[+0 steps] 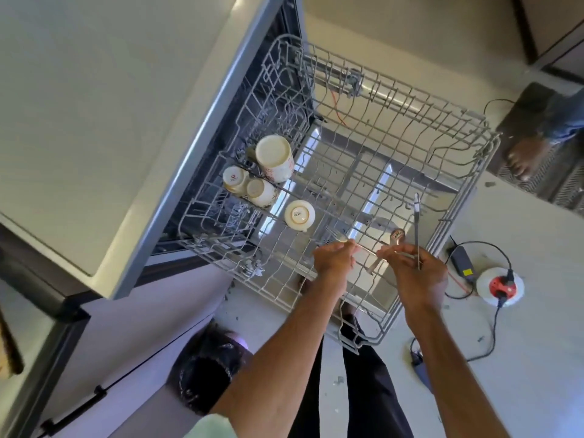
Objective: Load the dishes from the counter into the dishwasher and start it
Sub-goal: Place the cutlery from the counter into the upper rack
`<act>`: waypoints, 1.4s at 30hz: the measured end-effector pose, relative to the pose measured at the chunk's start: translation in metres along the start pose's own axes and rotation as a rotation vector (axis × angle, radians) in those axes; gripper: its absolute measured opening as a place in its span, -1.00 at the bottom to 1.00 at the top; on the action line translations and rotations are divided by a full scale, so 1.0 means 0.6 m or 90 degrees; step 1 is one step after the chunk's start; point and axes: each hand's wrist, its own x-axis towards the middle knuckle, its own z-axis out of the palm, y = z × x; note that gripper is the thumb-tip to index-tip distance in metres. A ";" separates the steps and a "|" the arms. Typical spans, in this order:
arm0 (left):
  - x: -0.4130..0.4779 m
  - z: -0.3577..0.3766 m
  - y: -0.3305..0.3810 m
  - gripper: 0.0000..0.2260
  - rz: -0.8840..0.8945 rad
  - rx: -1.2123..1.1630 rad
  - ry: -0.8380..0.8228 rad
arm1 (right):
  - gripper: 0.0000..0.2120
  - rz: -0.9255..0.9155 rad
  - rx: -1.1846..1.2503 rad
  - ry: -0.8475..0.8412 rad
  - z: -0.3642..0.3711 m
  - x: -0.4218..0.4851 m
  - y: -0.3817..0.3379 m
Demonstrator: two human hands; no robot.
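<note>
The dishwasher's grey wire upper rack [467, 197] is pulled out over the floor. Several white cups stand upside down at its left side, the largest [274, 157] at the back and a small one [299, 215] nearest the middle. My left hand [336, 260] hovers over the rack's front and pinches a fork [339, 237] by its handle. My right hand [417, 273] grips several pieces of cutlery: a long thin one [417, 222] points up and a spoon [396, 234] sticks out to the left.
The white counter [94, 121] lies to the left above the open dishwasher [221, 128]. A dark bin [205, 371] stands below left. Cables, a power adapter [462, 259] and a round socket [499, 284] lie on the floor at right. Another person's foot [526, 156] is on a mat.
</note>
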 end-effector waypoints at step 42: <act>-0.081 -0.064 0.074 -0.84 0.195 0.127 -0.261 | -0.92 0.038 0.043 -0.127 0.049 0.042 -0.011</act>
